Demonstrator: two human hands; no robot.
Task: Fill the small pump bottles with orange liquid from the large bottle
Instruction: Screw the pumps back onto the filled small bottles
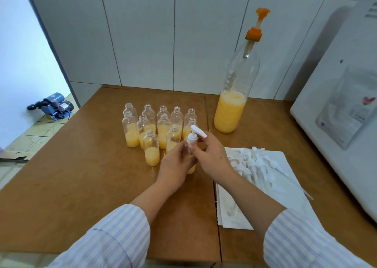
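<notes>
two hands meet at the centre of the brown table (81, 186). the left hand (175, 165) curls its fingers round a small bottle (191, 168) with orange liquid at its base, standing on the table. the right hand (210, 155) pinches the white pump cap (192, 138) on that bottle's neck. at eleven o'clock stands a cluster of uncapped small bottles (152, 153), partly filled. at one o'clock stands the large bottle (232, 104), about a third full. at three o'clock loose white pumps (255, 165) lie on white paper (289, 196).

Orange liquid (229, 114), white pump heads (254, 162) (on white paper (285, 188)), blue-striped sleeves (114, 237)
</notes>
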